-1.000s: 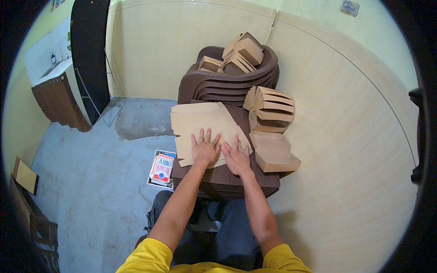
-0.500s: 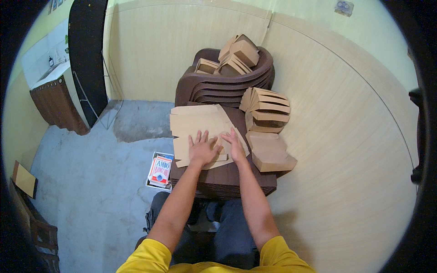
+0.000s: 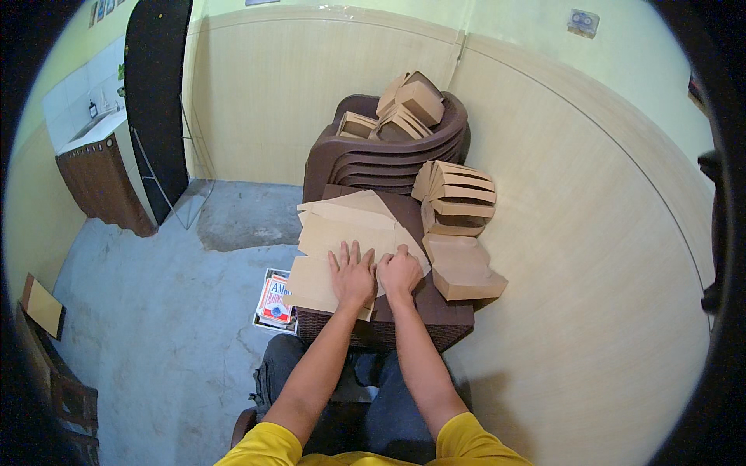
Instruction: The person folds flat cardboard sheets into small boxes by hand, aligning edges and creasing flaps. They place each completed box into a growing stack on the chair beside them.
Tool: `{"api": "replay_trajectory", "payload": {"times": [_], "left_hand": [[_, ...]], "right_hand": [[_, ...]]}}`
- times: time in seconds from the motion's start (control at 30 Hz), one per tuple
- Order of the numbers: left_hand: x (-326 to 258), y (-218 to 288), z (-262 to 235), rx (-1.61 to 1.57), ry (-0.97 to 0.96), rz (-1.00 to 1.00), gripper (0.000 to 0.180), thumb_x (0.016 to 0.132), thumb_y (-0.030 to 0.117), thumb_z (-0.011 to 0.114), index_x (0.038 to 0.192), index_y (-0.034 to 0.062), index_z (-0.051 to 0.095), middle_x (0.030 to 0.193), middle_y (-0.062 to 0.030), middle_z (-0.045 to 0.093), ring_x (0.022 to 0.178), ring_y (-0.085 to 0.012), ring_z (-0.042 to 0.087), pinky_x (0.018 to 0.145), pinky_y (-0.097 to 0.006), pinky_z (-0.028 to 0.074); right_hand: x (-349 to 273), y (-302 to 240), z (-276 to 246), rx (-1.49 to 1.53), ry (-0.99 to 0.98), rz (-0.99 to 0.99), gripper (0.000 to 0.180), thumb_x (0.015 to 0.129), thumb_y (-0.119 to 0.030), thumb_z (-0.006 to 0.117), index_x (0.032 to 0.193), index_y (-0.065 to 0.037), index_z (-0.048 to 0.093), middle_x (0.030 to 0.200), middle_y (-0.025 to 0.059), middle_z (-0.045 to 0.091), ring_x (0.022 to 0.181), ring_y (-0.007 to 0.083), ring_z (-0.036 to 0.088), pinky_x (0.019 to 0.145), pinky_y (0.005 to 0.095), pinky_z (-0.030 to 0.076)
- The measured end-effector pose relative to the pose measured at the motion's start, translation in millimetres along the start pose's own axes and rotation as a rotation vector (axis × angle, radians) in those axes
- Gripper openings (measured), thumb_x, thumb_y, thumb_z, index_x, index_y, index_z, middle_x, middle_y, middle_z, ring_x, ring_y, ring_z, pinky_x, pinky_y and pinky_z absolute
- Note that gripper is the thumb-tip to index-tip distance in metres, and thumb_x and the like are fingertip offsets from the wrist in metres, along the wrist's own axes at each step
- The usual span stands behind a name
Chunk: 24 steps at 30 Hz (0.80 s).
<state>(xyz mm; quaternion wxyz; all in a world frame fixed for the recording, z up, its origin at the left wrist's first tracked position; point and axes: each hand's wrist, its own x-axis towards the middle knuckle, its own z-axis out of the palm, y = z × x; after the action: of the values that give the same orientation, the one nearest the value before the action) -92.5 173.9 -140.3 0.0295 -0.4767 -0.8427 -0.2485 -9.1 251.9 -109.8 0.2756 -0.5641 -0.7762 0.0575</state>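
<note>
A flat, notched cardboard blank (image 3: 334, 234) with cut flaps lies on a dark brown woven-look table (image 3: 458, 314) before me. My left hand (image 3: 354, 273) rests flat on it, fingers spread. Just to its right, my right hand (image 3: 399, 270) is curled into a fist and presses down on the board; its palm side is hidden. A lower panel of the blank juts past the table's left edge. At the table's right side stand an opened cardboard box (image 3: 465, 268) and, behind it, several nested folded boxes (image 3: 458, 198).
Stacked brown armchairs (image 3: 381, 155) beyond the table hold more folded cardboard boxes (image 3: 408, 105). A white box (image 3: 263, 318) with a printed packet sits on the floor at the table's left. Beige wall panels (image 3: 575, 248) curve along the right. A sink counter (image 3: 93, 132) stands far left.
My right hand has gone from open fingers to a fist. The blank's lower panel now spreads further left and nearer me, partly covering the packet. The view has shifted slightly.
</note>
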Motion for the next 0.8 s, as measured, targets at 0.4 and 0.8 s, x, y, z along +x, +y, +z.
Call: {"api": "replay_trajectory", "payload": {"times": [0.4, 0.8], "left_hand": [[1.2, 7.6, -5.7, -0.057, -0.039, -0.071, 0.052, 0.108, 0.029, 0.045, 0.159, 0.0268, 0.058, 0.177, -0.0109, 0.039, 0.168, -0.0337, 0.023, 0.135, -0.062, 0.004], [5.3, -1.0, -2.5, -0.177, -0.021, -0.062, 0.046, 0.108, 0.032, 0.051, 0.150, 0.0183, 0.062, 0.173, -0.0096, 0.046, 0.165, -0.0358, 0.030, 0.134, -0.066, 0.008]], "right_hand": [[46.1, 32.1, 51.5, 0.607, -0.164, 0.368, 0.034, 0.100, -0.016, 0.058, 0.127, 0.002, 0.068, 0.103, 0.0169, 0.078, 0.089, 0.0302, 0.078, 0.070, 0.0422, 0.061], [8.2, 13.5, 18.0, 0.646, -0.401, -0.162, 0.044, 0.109, -0.013, 0.055, 0.150, -0.001, 0.043, 0.125, 0.0258, 0.076, 0.105, 0.0346, 0.079, 0.099, 0.0447, 0.058]]}}
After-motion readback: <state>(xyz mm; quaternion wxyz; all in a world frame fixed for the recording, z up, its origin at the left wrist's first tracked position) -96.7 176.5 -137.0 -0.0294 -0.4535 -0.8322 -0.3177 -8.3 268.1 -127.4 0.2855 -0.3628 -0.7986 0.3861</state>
